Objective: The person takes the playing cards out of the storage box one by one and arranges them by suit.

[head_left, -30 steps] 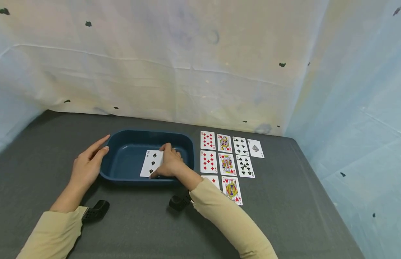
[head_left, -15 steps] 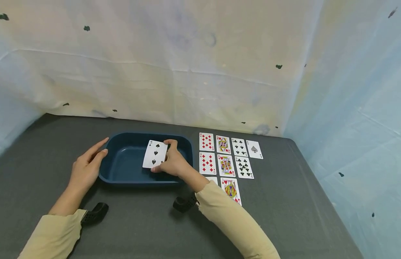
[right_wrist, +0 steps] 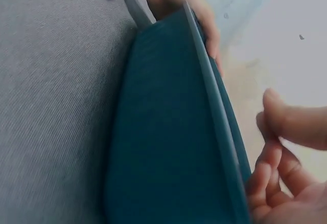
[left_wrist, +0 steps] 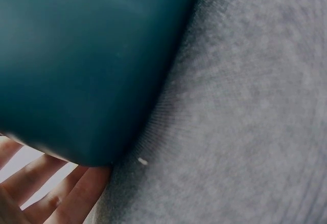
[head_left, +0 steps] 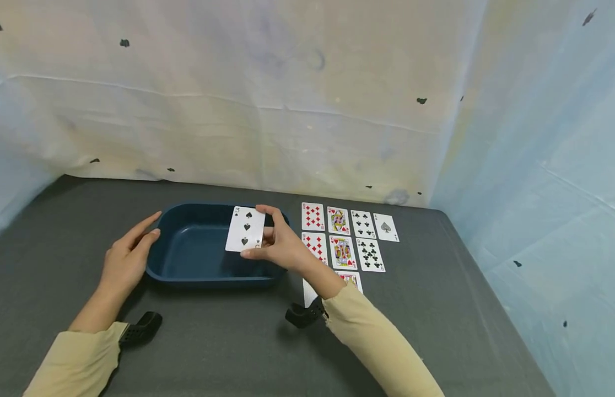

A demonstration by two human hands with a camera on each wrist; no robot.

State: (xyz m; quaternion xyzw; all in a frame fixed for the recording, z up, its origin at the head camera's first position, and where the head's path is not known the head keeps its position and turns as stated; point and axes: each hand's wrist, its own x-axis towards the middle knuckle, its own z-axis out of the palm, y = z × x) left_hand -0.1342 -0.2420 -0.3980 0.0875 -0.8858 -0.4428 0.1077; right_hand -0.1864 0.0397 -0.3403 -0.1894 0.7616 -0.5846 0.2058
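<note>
My right hand (head_left: 282, 240) pinches a three of spades playing card (head_left: 244, 229) by its right side, thumb at the near corner and fingers at the far one. The card is face up, raised over the right part of a dark blue tray (head_left: 208, 282). With its fingers spread, my left hand (head_left: 126, 259) touches the tray's left end. In the left wrist view, the left fingers (left_wrist: 71, 196) lie against the tray's wall. The right wrist view has the right hand (right_wrist: 291, 173) beside the tray's rim, the card not showing there.
Right of the tray, face-up playing cards lie in rows on the dark grey cloth: diamonds, a king of hearts (head_left: 343, 253), several clubs and an ace of spades (head_left: 386, 227). The right forearm partly covers the nearest row. A pale cloth backdrop (head_left: 287, 110) rises behind.
My right hand has lifted the three of spades from the tray's floor and shifted it slightly rightward. The left hand has kept its place at the tray's end.
</note>
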